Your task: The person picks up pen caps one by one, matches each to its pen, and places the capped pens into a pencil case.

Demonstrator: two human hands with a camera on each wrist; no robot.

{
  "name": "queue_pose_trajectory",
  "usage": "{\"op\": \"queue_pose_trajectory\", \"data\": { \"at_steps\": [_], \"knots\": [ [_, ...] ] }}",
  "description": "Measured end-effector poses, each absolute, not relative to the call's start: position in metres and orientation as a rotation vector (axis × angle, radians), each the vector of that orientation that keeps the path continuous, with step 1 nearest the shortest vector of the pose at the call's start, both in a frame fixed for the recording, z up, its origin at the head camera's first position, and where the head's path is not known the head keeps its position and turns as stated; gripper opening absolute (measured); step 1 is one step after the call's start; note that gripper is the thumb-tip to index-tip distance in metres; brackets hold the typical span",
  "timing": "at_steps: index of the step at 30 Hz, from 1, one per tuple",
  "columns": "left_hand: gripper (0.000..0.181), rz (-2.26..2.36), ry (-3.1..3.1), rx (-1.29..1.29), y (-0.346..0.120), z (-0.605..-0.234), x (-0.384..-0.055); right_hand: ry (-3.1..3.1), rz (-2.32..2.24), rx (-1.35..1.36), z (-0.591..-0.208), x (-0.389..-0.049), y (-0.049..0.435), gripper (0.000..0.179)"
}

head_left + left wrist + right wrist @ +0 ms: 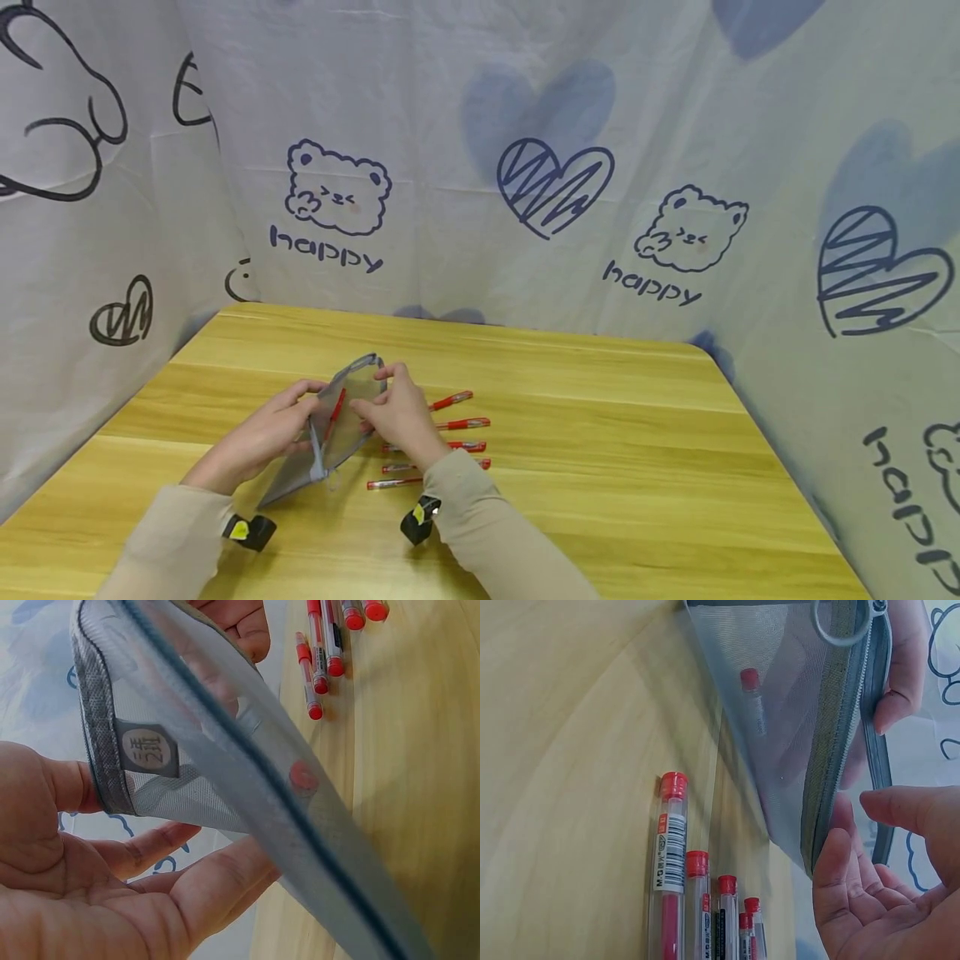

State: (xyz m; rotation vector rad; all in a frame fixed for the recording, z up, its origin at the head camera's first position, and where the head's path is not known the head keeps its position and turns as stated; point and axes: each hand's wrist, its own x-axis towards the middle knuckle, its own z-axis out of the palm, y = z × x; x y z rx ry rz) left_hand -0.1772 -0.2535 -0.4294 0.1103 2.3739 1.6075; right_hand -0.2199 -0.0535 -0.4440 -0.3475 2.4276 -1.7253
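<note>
A grey mesh zip pouch [296, 475] stands tilted over the table with its zipped mouth spread apart. My left hand [262, 433] grips its left side, the thumb on the zip edge in the left wrist view and the other fingers along the mesh. Through the mesh shows a red pen [335, 414] inside, its red end cap [750, 679] low in the pouch. At the right side of the mouth, my right hand [401, 417] holds the zip edge, with thumb and fingers spread around it. A ring-shaped zip pull [840, 634] hangs at one end.
Several red-capped clear pens [471, 447] lie in a rough row on the wooden table [600, 475], right of the pouch and partly under my right forearm. A printed white curtain [450, 208] encloses the table's back and sides.
</note>
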Motion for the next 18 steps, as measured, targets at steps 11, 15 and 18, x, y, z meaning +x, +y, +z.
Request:
{"op": "queue_pose_trajectory", "data": {
  "at_steps": [11,15,18],
  "knots": [
    [0.054,1.61,2.376,0.091,-0.255,-0.428,-0.177,2.372,-1.746,-0.365,-0.439,-0.218,-0.043,0.044],
    [0.053,1.596,2.396,0.089,-0.255,-0.427,-0.177,2.375,-1.733,-0.369,-0.437,-0.218,-0.036,0.045],
    [0.053,1.587,2.4,0.094,-0.256,-0.426,-0.176,2.363,-1.728,-0.37,-0.437,-0.219,-0.031,0.048]
  ]
}}
